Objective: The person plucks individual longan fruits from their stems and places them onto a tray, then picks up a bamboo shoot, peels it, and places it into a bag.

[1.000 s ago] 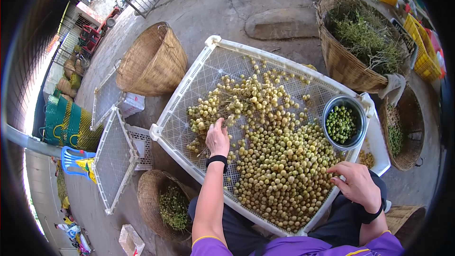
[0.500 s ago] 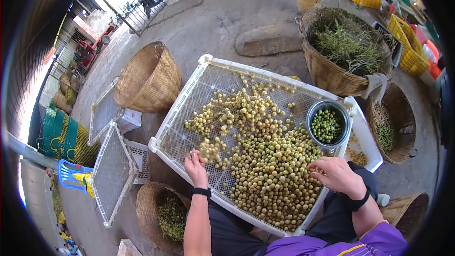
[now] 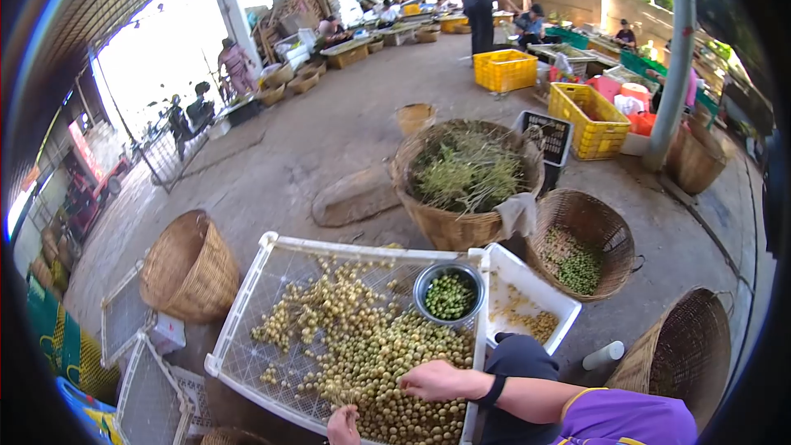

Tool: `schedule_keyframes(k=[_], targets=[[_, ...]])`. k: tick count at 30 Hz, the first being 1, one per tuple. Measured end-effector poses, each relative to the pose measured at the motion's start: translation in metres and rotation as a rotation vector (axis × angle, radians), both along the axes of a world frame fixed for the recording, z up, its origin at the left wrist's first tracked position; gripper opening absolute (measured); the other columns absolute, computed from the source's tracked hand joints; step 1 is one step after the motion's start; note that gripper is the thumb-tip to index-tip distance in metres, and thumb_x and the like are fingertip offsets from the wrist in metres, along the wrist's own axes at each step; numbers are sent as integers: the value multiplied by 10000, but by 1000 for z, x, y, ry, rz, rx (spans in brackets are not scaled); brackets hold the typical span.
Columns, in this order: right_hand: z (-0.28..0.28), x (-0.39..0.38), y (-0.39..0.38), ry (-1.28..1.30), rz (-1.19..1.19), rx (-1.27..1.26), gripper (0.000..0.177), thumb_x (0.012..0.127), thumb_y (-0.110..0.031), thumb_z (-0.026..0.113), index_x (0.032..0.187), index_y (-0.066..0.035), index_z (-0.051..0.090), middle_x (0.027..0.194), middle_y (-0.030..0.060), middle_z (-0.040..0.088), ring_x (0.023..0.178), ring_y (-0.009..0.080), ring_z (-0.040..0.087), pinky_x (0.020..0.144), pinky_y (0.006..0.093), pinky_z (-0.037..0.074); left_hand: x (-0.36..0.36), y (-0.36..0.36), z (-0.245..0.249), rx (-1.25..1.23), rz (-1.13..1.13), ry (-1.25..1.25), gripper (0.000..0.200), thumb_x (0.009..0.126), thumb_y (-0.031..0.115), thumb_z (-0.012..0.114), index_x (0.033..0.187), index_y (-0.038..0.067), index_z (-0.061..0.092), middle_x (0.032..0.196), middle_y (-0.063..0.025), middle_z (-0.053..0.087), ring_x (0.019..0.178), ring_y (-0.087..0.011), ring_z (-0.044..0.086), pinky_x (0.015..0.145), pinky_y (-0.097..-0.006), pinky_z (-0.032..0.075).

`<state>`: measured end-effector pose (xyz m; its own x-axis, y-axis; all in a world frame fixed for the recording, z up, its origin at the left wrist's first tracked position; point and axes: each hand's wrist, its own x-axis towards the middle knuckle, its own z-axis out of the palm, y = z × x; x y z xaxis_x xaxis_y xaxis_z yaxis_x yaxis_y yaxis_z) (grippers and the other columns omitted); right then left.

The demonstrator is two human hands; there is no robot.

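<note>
A white mesh tray (image 3: 247, 325) holds a heap of round yellow-green fruits (image 3: 395, 363), some still in clusters on stems at its left. My left hand (image 3: 344, 426) is at the tray's front edge, fingers pinched together over the fruit; what they hold is too small to name. Over the right part of the heap is my right hand (image 3: 434, 381), its fingers curled and pressed together, their contents hidden. A metal bowl (image 3: 421, 290) of greener fruits rests on the tray's back right corner.
Right of the tray lies a white box (image 3: 567, 306) with loose fruits. Behind stand a basket of stems (image 3: 432, 227), a basket of small fruits (image 3: 614, 235) and yellow crates (image 3: 504, 72). An empty-looking basket (image 3: 194, 268) is at left. A standing person (image 3: 478, 4) and seated people are far back.
The view has tilted up and turned right, showing the far yard and people. My left hand no longer shows the fruit cluster it held. My right hand has moved over the heap and its fingers have closed.
</note>
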<state>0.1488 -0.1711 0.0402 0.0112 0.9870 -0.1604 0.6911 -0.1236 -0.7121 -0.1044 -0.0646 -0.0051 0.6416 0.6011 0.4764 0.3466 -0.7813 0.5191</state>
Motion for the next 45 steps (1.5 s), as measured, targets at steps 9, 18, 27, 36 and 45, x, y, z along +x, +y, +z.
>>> schedule_keyframes(k=[9, 18, 27, 36, 45], targets=[[-17, -24, 18, 196, 127, -70, 258, 840, -272, 533, 993, -82, 618, 868, 99, 653, 798, 274, 619, 687, 378, 470, 2, -22, 12, -361, 98, 133, 242, 822, 39, 468, 1019, 24, 608, 996, -167, 621, 940, -315, 582, 828, -370, 448], [0, -26, 20, 88, 73, -95, 257, 820, -296, 514, 996, -158, 641, 865, 84, 661, 795, 252, 634, 710, 364, 492, -5, 3, -4, -1001, 409, -281, 183, 891, 176, 530, 885, -4, 560, 688, -68, 612, 572, -129, 597, 512, -232, 442], [-13, -26, 26, 133, -9, -17, 232, 816, -244, 551, 972, -105, 653, 851, 82, 671, 739, 227, 640, 686, 335, 497, -37, 19, -15, -1471, 500, -289, 245, 843, 79, 578, 1059, 8, 486, 834, -105, 646, 554, -75, 496, 379, -178, 310], [-23, -76, 25, -30, -61, -166, 293, 796, -398, 592, 900, -131, 652, 796, 103, 651, 745, 282, 622, 643, 393, 479, -39, 13, -16, -1670, 418, -372, 92, 873, 83, 535, 956, 75, 574, 748, -20, 590, 534, -50, 467, 361, -160, 296], [-52, -85, 30, -31, -86, -111, 264, 789, -347, 602, 815, -88, 652, 709, 100, 639, 684, 253, 622, 611, 375, 477, -27, 7, -18, -1580, 464, -433, 72, 832, 87, 595, 900, 69, 581, 695, -11, 589, 500, -23, 464, 352, -147, 291]])
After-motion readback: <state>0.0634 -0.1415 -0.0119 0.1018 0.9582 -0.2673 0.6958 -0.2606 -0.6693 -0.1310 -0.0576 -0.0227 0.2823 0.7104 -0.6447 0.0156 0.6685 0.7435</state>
